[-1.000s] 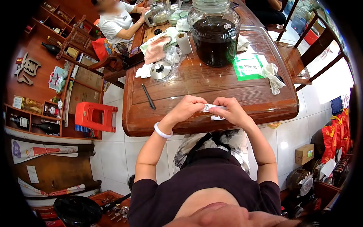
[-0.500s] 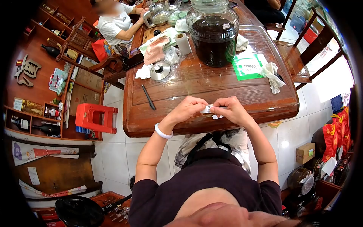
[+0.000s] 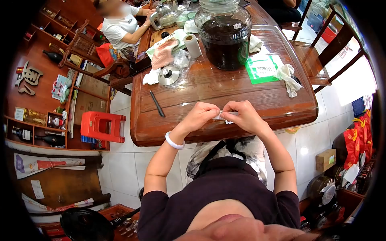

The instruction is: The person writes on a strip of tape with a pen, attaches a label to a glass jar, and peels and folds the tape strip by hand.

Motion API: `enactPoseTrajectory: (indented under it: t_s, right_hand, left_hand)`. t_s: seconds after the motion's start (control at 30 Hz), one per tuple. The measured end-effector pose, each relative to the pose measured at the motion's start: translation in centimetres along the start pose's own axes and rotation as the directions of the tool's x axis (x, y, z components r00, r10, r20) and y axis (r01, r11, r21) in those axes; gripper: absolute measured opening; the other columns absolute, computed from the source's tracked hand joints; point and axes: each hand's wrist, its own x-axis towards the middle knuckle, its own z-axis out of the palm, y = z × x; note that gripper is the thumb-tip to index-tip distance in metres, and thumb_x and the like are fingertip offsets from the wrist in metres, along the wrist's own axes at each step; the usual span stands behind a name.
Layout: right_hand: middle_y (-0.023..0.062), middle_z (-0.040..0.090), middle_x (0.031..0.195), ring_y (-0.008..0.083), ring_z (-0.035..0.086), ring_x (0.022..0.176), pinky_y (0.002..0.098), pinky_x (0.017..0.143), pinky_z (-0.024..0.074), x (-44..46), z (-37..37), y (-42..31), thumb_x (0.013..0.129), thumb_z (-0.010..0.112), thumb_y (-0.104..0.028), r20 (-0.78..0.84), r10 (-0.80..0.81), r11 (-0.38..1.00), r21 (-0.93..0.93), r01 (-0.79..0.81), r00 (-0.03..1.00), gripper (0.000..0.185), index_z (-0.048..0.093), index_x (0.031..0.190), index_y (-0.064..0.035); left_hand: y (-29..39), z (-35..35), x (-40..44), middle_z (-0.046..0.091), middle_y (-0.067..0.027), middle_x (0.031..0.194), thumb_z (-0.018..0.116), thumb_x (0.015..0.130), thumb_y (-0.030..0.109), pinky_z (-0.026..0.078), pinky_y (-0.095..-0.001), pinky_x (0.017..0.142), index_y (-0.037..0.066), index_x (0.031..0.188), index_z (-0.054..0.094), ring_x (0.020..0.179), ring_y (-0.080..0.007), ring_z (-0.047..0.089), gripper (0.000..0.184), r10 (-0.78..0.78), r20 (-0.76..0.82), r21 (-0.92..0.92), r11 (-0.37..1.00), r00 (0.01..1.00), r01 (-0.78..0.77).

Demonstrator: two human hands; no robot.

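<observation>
My left hand and my right hand meet over the near edge of the wooden table. Thumb and fingers of each are pinched on a small white paper slip, mostly covered by the fingertips. Whether it is one piece or two I cannot tell. A pale bangle circles my left wrist. Left of that hand lies a black pen. Beyond the hands stands a big glass jar of dark liquid, with a green and white packet beside it.
A metal-knobbed lid, a paper roll and cloths lie at the table's far left; a crumpled white cloth is at the right. A person in white sits beyond. A red stool stands on the left floor.
My right fingers have shifted slightly on the paper slip, and its printed face shows less now. My left hand has hardly moved. The view has shifted a little.
</observation>
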Motion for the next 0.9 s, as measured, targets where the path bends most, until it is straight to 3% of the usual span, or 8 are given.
enactPoseTrajectory:
  t_s: [0.07,0.13,0.47,0.53,0.73,0.9]
  right_hand:
    - [0.0089,0.062,0.066,0.0141,0.058,0.059,0.0275,0.056,0.0449,0.0,0.0,0.0,0.079,0.066,-0.012,0.002,-0.001,0.999,-0.054,0.001,1.000,0.014,0.063,0.080,0.0014]
    - [0.0163,0.062,0.072,0.0285,0.060,0.064,0.0341,0.059,0.0465,-0.2,0.0,-0.3,0.079,0.065,-0.016,-0.046,-0.068,0.997,0.020,0.069,0.997,0.017,0.063,0.082,0.0009]
    - [0.0133,0.062,0.071,0.0255,0.060,0.063,0.0325,0.058,0.0469,-0.8,0.3,0.3,0.080,0.064,-0.009,-0.114,-0.134,0.989,0.051,0.140,0.984,0.011,0.062,0.081,0.0021]
    - [0.0118,0.063,0.072,0.0241,0.060,0.063,0.0322,0.059,0.0469,-0.8,0.4,0.7,0.080,0.063,-0.006,-0.075,-0.025,0.977,0.210,0.040,0.997,0.009,0.062,0.083,0.0022]
    - [0.0104,0.061,0.079,0.0224,0.059,0.072,0.0312,0.064,0.0466,-0.6,0.0,0.4,0.077,0.065,-0.005,-0.087,-0.158,0.986,0.031,0.161,0.984,0.015,0.060,0.090,0.0000]
    - [0.0083,0.058,0.082,0.0215,0.056,0.073,0.0302,0.064,0.0454,-0.3,-0.7,0.1,0.074,0.067,-0.003,-0.015,-0.196,0.980,0.033,0.196,0.981,0.017,0.060,0.090,-0.0021]
  left_hand:
    - [0.4,0.0,-0.2,0.049,0.0016,0.056,0.052,0.087,0.016,0.030,-0.0194,0.044,-0.001,0.083,0.064,0.049,-0.0035,0.040,0.021,-0.051,-0.001,-0.010,0.999,0.999,0.051]
    - [0.6,0.1,-0.3,0.049,0.0015,0.056,0.052,0.087,0.016,0.030,-0.0196,0.044,-0.001,0.083,0.064,0.048,-0.0038,0.040,0.021,-0.075,-0.003,-0.054,0.996,0.997,0.075]
    - [0.4,0.1,0.0,0.044,0.0021,0.053,0.053,0.087,0.015,0.029,-0.0207,0.043,-0.003,0.085,0.064,0.046,-0.0051,0.038,0.022,-0.112,0.023,-0.180,0.977,0.993,0.114]
    - [0.4,0.0,0.0,0.044,0.0019,0.053,0.052,0.087,0.015,0.029,-0.0207,0.043,-0.003,0.085,0.064,0.046,-0.0051,0.038,0.022,-0.125,0.028,-0.189,0.974,0.992,0.128]
    - [0.4,0.2,0.0,0.045,0.0022,0.053,0.051,0.086,0.016,0.029,-0.0200,0.041,-0.001,0.083,0.064,0.044,-0.0045,0.038,0.022,-0.120,0.023,-0.161,0.979,0.993,0.122]
    - [-0.2,-0.4,-0.1,0.044,0.0040,0.054,0.052,0.089,0.022,0.029,-0.0192,0.040,0.001,0.083,0.062,0.044,-0.0038,0.039,0.024,-0.102,0.099,-0.174,0.978,0.990,0.118]
